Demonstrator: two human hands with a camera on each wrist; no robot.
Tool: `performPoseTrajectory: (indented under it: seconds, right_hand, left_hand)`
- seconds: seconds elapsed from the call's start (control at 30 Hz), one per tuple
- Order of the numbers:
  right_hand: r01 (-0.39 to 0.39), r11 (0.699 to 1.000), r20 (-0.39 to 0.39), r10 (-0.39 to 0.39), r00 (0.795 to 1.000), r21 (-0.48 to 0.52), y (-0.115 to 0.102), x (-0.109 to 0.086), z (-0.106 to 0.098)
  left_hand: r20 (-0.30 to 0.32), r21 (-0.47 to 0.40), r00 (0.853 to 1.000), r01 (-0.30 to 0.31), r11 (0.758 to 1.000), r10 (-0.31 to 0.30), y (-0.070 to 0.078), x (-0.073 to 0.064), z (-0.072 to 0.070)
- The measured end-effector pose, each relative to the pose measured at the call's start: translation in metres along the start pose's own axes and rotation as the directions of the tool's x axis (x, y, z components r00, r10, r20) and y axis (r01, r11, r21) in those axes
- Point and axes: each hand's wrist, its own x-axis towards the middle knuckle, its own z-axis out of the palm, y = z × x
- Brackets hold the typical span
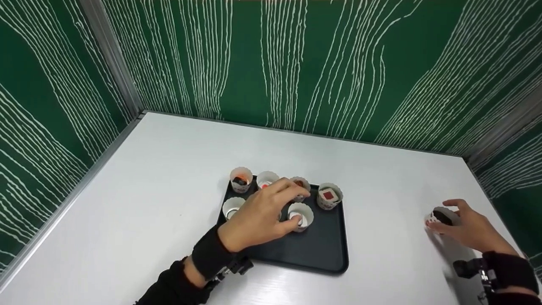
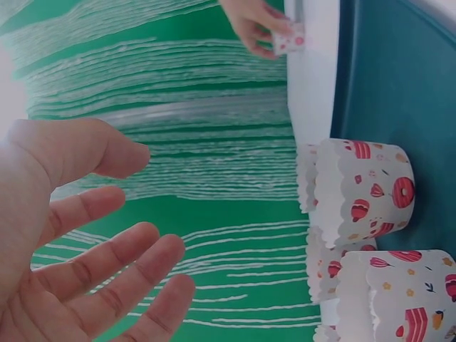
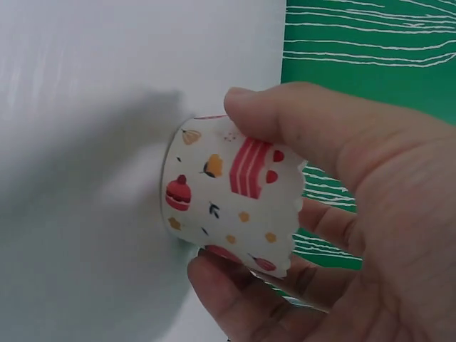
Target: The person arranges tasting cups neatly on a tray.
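My right hand (image 1: 476, 228) grips a paper baking cup (image 3: 221, 189) printed with cakes and flowers, thumb on one side and fingers on the other. Something dark lies inside that cup, visible in the head view. Whether its base touches the white table cannot be told. Over the dark tray (image 1: 309, 254) hovers my left hand (image 1: 260, 216), its fingers spread and loosely bent, holding nothing. Below and around it stand several similar cups, including a front one (image 2: 367, 189) with a white piece inside. Part of the group is hidden behind this hand in the head view.
At the tray's back right, one cup (image 1: 329, 197) contains a white piece with a red square. A back-left cup (image 1: 241, 180) has orange and dark contents. Green panels (image 1: 254, 63) with white wavy lines border the white table (image 1: 127, 212).
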Motion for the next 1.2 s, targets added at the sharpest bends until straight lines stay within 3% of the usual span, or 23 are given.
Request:
performPoseTrajectory:
  seconds: [0.67,0.93,1.2]
  right_hand:
    - [-0.021,1.000,0.035,0.021,0.999,0.001,-0.006,0.004,0.003]
    - [0.006,1.000,0.003,-0.006,1.000,0.006,-0.029,-0.001,0.005]
    - [0.086,0.996,-0.066,-0.084,0.994,0.017,-0.064,-0.010,0.010]
  left_hand:
    - [-0.003,0.003,1.000,0.000,1.000,0.001,-0.001,-0.001,-0.001]
    - [-0.003,0.012,1.000,0.001,1.000,-0.001,-0.001,-0.002,-0.001]
    - [0.005,0.018,1.000,0.001,1.000,-0.001,0.000,-0.001,-0.002]
